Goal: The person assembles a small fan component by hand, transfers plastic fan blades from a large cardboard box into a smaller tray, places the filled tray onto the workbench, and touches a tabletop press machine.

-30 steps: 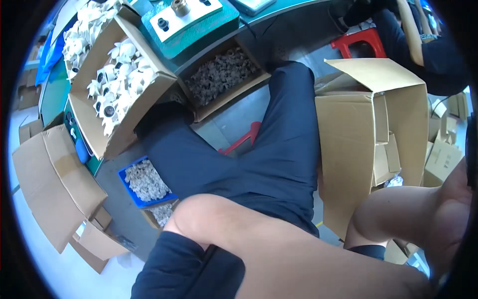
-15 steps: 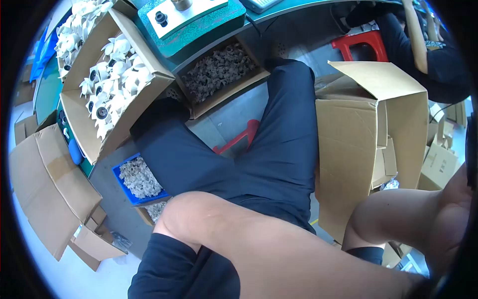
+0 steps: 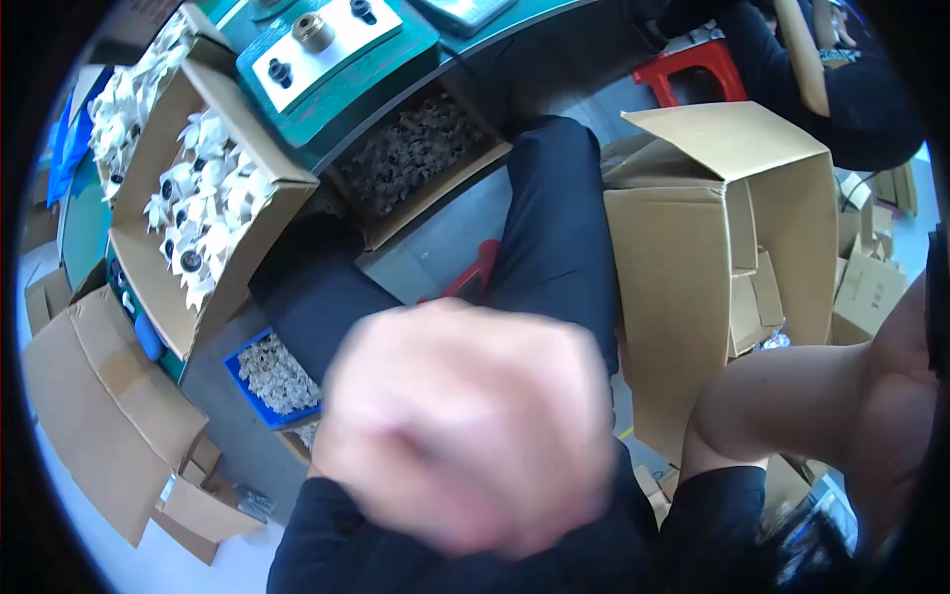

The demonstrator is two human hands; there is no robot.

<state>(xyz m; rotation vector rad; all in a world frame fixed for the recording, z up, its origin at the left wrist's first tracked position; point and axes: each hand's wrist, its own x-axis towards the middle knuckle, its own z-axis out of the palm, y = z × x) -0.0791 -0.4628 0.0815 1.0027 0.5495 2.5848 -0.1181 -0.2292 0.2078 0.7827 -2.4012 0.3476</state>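
Workbench [image 3: 524, 15], teal-topped, curving from 9 to 12 o'clock. Dark trousers [image 3: 554, 228], legs spread, from the centre up towards 12. Second person [image 3: 871, 99], dark-clothed, partly in view at 2. Tall carton [image 3: 663, 297], upright, flaps open, at 3, just beside the wearer's right leg. Open carton [image 3: 109, 396], broad flaps splayed, between 8 and 9. Tilted carton [image 3: 255, 247], between 9 and 10, mouth facing the wearer, holding white bladed parts. Shallow carton [image 3: 435, 203], under the bench edge at 11, filled with small grey pieces. Red stool [image 3: 717, 59], between 1 and 2, near the second person. Green block [image 3: 381, 59], on the bench at 11, bearing a pale metal plate [image 3: 336, 54]. Blue tray [image 3: 294, 414], at 8, heaped with pale pieces [image 3: 277, 374]; in view just beside the left hand, the gap in depth not readable. Left hand [image 3: 465, 426], at 6, before the lap and close to the camera, heavily blurred; whether clenched, loose or grasping something cannot be told. Right hand [image 3: 896, 426], at 4, arm bent, cut off by the dark rim, fingers out of sight; grip likewise cannot be told; tall carton nearest. White bladed parts [image 3: 213, 213], piled loosely, some showing dark round centres. Brass bushing [image 3: 313, 32], standing on the plate.
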